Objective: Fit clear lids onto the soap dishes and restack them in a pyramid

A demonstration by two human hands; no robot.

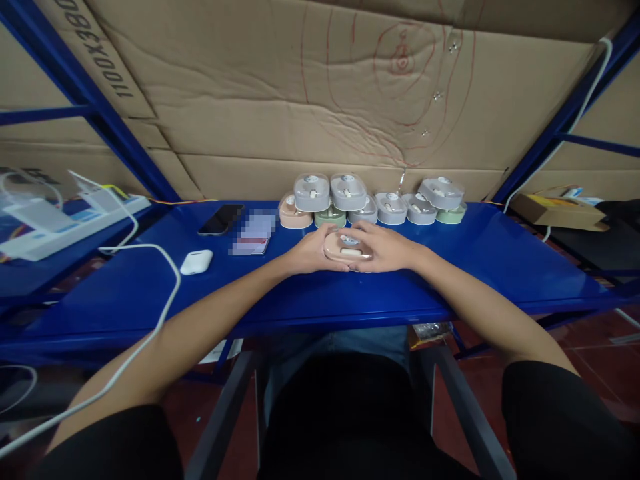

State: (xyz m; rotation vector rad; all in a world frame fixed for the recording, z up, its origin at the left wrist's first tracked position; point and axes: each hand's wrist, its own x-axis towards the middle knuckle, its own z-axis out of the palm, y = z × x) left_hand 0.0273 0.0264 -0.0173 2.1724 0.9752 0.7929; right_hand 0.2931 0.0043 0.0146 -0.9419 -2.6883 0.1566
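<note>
A small pink case with a clear lid point(347, 248) rests on the blue table point(480, 267), gripped from both sides. My left hand point(313, 251) closes its fingers round the case's left end. My right hand point(384, 247) wraps the right end, fingers curled over the top. Just behind them several similar cases point(373, 200) in grey, pink and green stand in a row, some stacked two high.
A white earbud case point(197, 261) lies to the left, with a dark phone point(221, 219) and a blurred card point(253, 235) further back. A white cable point(150, 267) crosses my left arm. A power strip point(65, 223) sits far left, a cardboard box point(557, 210) far right.
</note>
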